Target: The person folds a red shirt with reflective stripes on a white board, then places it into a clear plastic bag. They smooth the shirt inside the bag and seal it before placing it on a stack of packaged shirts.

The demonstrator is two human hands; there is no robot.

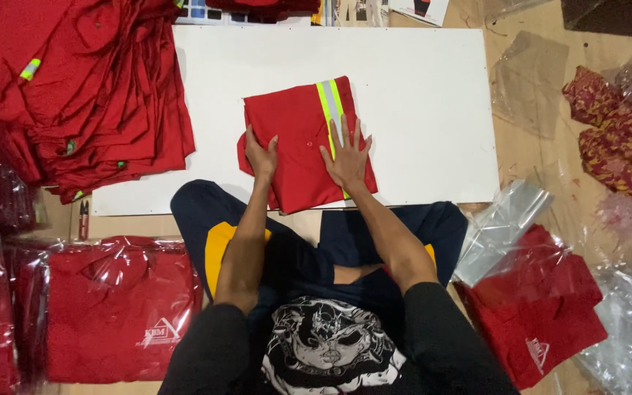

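Red folded shirt (298, 139) with a yellow-and-grey stripe on a white board (418, 88); red-and-gold patterned cloth (619, 132) off right

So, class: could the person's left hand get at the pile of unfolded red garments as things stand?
Probably yes: the left hand rests on the folded red garment, and only bare white board lies between it and the pile.

1. Shirt (298, 139): matt red cloth, stripe (328, 102) of shiny reflective tape.
2. Board (418, 95): smooth matt white.
3. Stack (82, 88) at 10 o'clock: same matt cloth.
4. Bags (111, 307) at 8 o'clock: glossy clear plastic, crinkled.
5. Floor (528, 153): wood, smooth.
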